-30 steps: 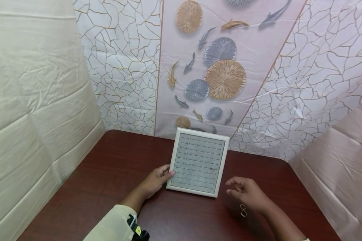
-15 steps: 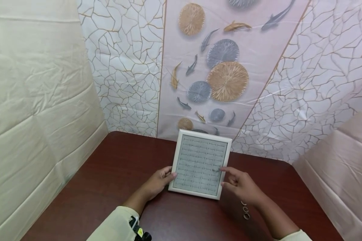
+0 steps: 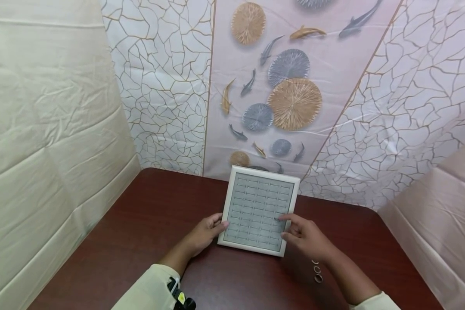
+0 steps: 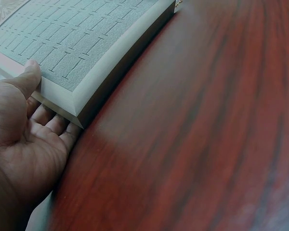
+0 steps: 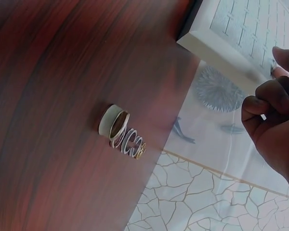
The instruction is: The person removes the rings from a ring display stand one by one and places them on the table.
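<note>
A white-framed ring display board (image 3: 259,206) with grey padding and rows of slots leans back over the table. My left hand (image 3: 203,234) grips its lower left edge, the thumb on the frame's front and the fingers behind, as the left wrist view (image 4: 31,130) shows. My right hand (image 3: 308,239) is at the board's right side. Its index fingertip touches a small ring (image 3: 277,219) sitting in a slot; the thumb is apart, lower, by the frame. The other right fingers are curled. In the right wrist view the fingertips partly hide this ring (image 5: 273,65).
Several loose rings (image 3: 317,270) stand in a row on the dark red wood table (image 3: 159,202), under the right forearm. Nearest in the right wrist view is a wide band ring (image 5: 110,122). A patterned cloth (image 3: 166,86) hangs behind; plain cloth (image 3: 54,129) covers the left side.
My right hand has moved from beside the board up to its right side, the index finger now on the ring in the slot. The left hand keeps its grip.
</note>
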`<state>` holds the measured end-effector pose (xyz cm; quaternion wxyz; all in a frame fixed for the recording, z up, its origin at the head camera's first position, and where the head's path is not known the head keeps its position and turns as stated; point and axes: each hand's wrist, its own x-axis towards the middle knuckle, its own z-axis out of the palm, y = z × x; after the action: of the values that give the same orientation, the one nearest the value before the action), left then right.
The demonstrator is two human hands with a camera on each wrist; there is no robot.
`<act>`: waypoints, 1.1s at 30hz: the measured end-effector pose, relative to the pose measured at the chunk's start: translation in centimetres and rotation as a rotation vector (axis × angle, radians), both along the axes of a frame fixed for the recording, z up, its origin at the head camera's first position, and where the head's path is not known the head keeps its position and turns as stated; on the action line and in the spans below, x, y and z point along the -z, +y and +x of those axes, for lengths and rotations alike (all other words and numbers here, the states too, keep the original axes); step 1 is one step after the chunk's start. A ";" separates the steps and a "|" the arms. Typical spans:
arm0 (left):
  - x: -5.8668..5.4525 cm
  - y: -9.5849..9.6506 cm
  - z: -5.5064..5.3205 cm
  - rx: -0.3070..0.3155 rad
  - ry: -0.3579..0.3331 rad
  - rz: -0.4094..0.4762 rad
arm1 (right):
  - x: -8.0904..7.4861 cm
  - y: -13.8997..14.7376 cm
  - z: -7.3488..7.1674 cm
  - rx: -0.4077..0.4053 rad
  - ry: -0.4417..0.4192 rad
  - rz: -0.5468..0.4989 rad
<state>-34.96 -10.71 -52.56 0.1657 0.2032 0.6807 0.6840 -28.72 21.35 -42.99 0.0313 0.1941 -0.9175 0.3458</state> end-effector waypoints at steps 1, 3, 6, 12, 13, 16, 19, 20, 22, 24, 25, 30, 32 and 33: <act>0.0 0.0 0.0 0.001 0.000 0.001 | 0.0 -0.1 0.0 -0.001 -0.009 0.004; 0.1 0.0 -0.1 0.004 0.003 0.005 | -0.1 -0.4 -0.1 0.002 -0.027 0.010; 0.2 -0.1 -0.1 0.006 0.003 0.015 | -0.2 -0.9 -0.2 0.015 -0.036 0.023; 0.2 -0.1 0.0 0.005 -0.004 0.017 | -0.1 -1.5 -0.4 0.052 -0.001 0.039; 0.2 -0.1 0.0 0.008 -0.004 0.014 | 0.0 -1.6 -0.4 0.058 0.006 0.038; 0.1 -0.1 0.0 0.014 -0.003 0.010 | 0.2 -1.6 -0.5 0.078 0.022 0.028; -0.1 -0.1 0.0 0.016 0.002 0.014 | 0.3 -1.7 -0.6 0.095 0.035 0.024; -0.1 -0.1 0.0 0.017 0.003 0.017 | 0.3 -1.7 -0.6 0.099 0.038 0.023; -0.2 0.0 0.0 0.019 0.007 0.023 | 0.3 -1.7 -0.5 0.105 0.035 0.017; -0.1 0.0 0.0 0.022 0.007 0.026 | 0.3 -1.8 -0.5 0.111 0.029 0.015; -0.1 0.0 0.0 0.023 0.006 0.026 | 0.3 -1.8 -0.5 0.117 0.026 0.018; 0.2 0.0 -0.1 0.026 0.008 0.022 | 0.3 -1.8 -0.5 0.131 0.020 0.021; 0.2 0.0 -0.2 0.027 0.015 0.023 | 0.3 -1.7 -0.4 0.122 0.025 0.006; 0.2 0.0 -0.2 0.028 0.019 0.025 | 0.4 -1.6 -0.3 0.114 0.027 -0.001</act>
<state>-35.14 -10.69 -52.75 0.1663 0.2212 0.6707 0.6882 -29.06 19.79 -43.37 0.0636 0.1460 -0.9264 0.3412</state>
